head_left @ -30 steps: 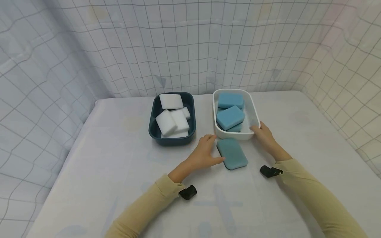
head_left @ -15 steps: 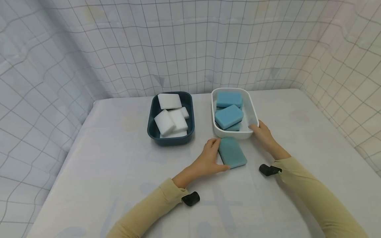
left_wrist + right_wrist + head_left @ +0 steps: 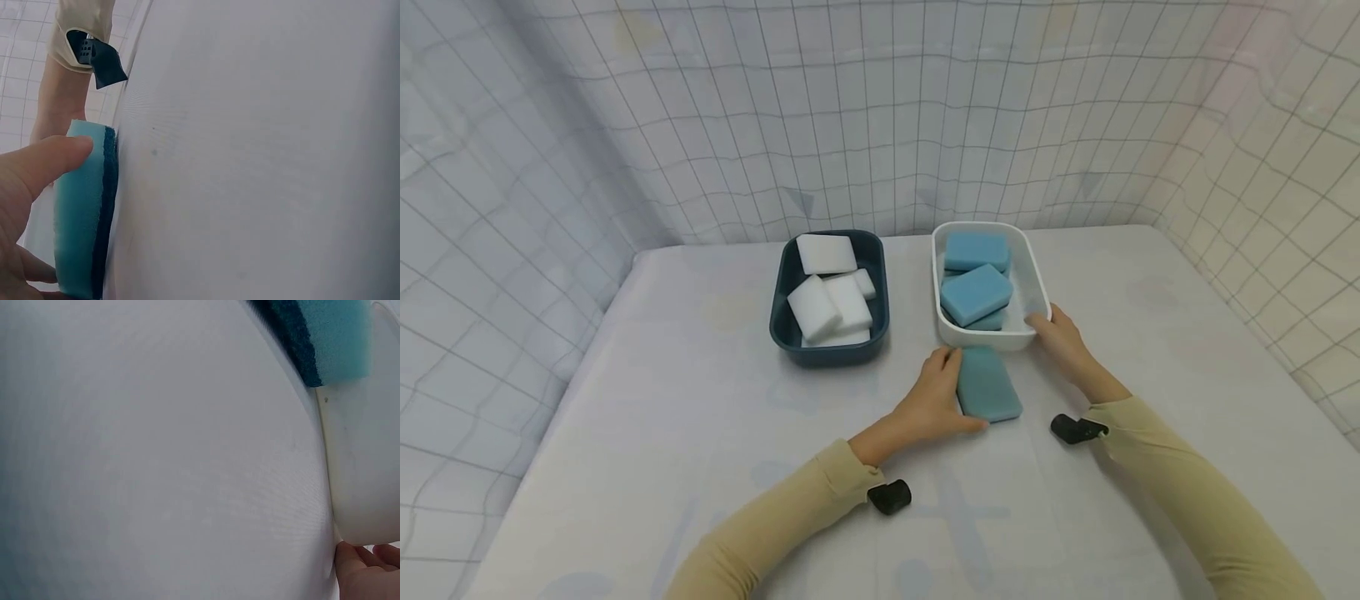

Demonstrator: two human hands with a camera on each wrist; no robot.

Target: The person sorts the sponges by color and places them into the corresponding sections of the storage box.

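A blue-green scouring sponge (image 3: 989, 385) with a dark scrubbing pad underneath lies on the cloth in front of the white bin (image 3: 988, 341). My left hand (image 3: 931, 404) pinches it from the left, thumb at its near end and fingers at its far end. The left wrist view shows the thumb pressed on the pale foam side of the sponge (image 3: 79, 206). With my right hand (image 3: 1066, 346) I grip the white bin's near right corner, thumb over the rim. In the right wrist view some fingers (image 3: 365, 569) show low at the bin's outer wall (image 3: 362, 456).
Several blue sponges (image 3: 976, 294) are piled in the white bin. To its left stands a dark blue bin (image 3: 835, 358) holding several white foam blocks (image 3: 826, 255). A white cloth (image 3: 715, 400) covers the table, and checked curtains (image 3: 865, 117) hang behind and at both sides.
My left hand has moved a little right and its thumb and fingers have closed onto the sponge. The right hand has kept its grip on the white bin.
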